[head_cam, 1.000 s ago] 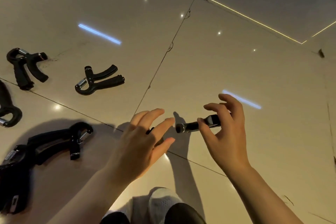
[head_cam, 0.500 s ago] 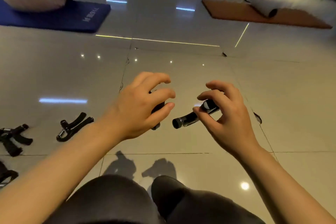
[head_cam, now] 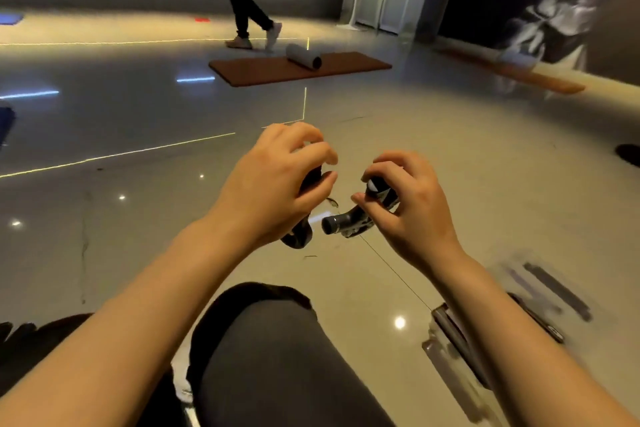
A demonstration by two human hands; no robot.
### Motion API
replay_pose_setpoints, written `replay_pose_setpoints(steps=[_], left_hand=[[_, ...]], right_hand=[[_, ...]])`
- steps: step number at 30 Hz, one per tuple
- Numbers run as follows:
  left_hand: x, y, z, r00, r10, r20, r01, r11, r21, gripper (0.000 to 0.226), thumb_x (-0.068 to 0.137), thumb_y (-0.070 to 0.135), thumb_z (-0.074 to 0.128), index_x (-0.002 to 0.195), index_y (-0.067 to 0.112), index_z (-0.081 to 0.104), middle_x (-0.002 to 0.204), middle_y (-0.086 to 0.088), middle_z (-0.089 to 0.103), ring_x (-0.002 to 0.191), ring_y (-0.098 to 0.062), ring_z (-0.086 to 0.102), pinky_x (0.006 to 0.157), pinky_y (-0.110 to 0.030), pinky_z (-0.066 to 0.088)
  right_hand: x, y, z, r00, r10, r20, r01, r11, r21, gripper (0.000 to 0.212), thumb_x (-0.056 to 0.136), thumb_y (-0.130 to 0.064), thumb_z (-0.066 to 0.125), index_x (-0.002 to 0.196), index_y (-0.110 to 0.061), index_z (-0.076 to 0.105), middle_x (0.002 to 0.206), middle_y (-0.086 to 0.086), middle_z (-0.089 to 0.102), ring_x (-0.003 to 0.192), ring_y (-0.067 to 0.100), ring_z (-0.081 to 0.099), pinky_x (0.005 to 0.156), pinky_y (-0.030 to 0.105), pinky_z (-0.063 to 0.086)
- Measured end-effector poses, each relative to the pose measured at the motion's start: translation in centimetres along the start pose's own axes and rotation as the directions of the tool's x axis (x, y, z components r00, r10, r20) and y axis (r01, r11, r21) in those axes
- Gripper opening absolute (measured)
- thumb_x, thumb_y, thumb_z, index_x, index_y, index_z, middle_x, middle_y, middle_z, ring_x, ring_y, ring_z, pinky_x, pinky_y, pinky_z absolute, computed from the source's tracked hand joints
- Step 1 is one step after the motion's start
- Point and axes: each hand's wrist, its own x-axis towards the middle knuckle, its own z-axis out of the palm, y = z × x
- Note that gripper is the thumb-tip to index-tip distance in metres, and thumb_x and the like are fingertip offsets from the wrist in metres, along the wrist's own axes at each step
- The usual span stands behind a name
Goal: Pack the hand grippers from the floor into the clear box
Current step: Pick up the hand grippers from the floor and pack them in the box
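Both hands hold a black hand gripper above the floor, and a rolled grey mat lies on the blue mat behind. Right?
Not quite. The head view shows the rolled grey mat on a brown mat, not blue. The left hand and right hand do hold a black hand gripper.

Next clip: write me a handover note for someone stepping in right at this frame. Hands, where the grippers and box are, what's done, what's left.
Left hand: grips one black hand gripper, held above the floor.
Right hand: fingers curled round a second hand gripper, also lifted.
Clear box: on the floor at lower right, blurred; contents cannot be told.
Done: two grippers picked up.
Left: set both into the box. No other grippers show in this view.
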Motion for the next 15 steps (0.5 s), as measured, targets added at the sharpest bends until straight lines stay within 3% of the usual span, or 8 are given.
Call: replay_pose_setpoints(steps=[3, 9, 15], left_hand=[[0.1, 3.6, 2.3, 1.0, 0.02, 0.012, -0.019, 0.996, -0.088, 0.039, 0.087, 0.047, 0.038, 0.098, 0.019, 0.064, 0.11, -0.001, 0.057, 0.103, -0.021, 0.049, 0.076, -0.027, 0.039], [0.4, 9.0, 5.4, 0.989, 0.117, 0.088, -0.102, 0.982, -0.157, 0.042, 0.084, 0.053, 0.036, 0.097, 0.023, 0.063, 0.111, 0.0, 0.057, 0.105, -0.02, 0.051, 0.074, -0.032, 0.05], [-0.8, 11.9, 6.1, 0.972, 0.196, 0.133, -0.172, 0.97, -0.169, 0.038, 0.084, 0.052, 0.04, 0.094, 0.024, 0.064, 0.108, 0.001, 0.058, 0.098, -0.021, 0.053, 0.063, -0.036, 0.054]], right_hand=[[-2.7, 1.2, -3.0, 0.997, 0.077, -0.026, -0.078, 0.997, -0.022, 0.02, 0.081, -0.026, 0.07, 0.095, -0.014, 0.063, 0.107, 0.002, 0.054, 0.099, 0.017, 0.048, 0.078, 0.027, 0.046], [-8.0, 3.6, -7.4, 0.958, 0.268, -0.106, -0.273, 0.961, -0.036, 0.02, 0.079, -0.025, 0.072, 0.094, -0.016, 0.063, 0.105, -0.005, 0.052, 0.1, 0.015, 0.049, 0.083, 0.029, 0.048], [-13.8, 4.5, -10.2, 0.839, 0.513, -0.182, -0.519, 0.855, 0.016, 0.015, 0.074, -0.017, 0.076, 0.086, -0.015, 0.066, 0.098, -0.007, 0.056, 0.098, 0.013, 0.053, 0.083, 0.021, 0.044]])
